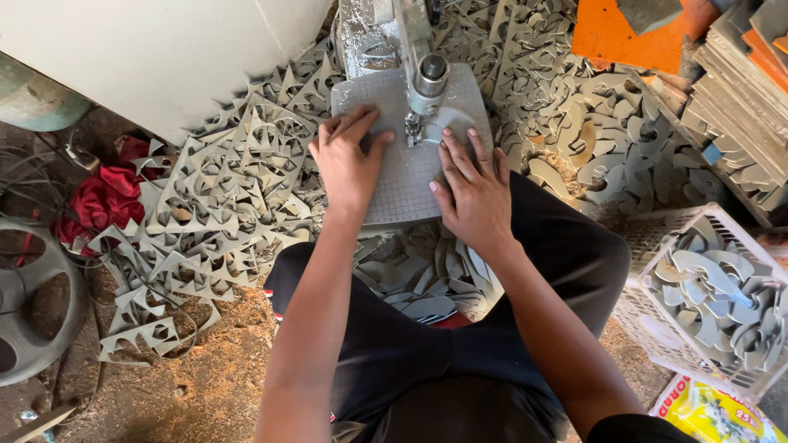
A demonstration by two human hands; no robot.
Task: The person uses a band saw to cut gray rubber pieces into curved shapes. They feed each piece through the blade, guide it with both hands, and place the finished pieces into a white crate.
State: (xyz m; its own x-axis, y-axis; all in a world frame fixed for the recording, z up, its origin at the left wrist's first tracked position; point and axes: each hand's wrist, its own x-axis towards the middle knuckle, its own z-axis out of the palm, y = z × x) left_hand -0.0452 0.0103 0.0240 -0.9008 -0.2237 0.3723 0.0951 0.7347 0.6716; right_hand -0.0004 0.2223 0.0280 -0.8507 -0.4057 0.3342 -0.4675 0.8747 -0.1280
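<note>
My left hand [349,160] and my right hand [474,193] both press flat on a grey gridded sheet [402,184] that lies on the table of a small saw machine [423,74]. The hands sit on either side of the blade [413,131], fingers spread over the sheet. A curved cut line shows in the sheet just right of the blade. Below the table, between my knees, lies a heap of cut grey curved pieces [427,283].
Grey offcut frames [222,205] pile up on the left, more curved pieces [591,139] on the right. A white plastic basket [657,262] at right holds cut pieces. A red cloth [103,197], cables and a wheel [33,303] lie at left; sawdust covers the floor.
</note>
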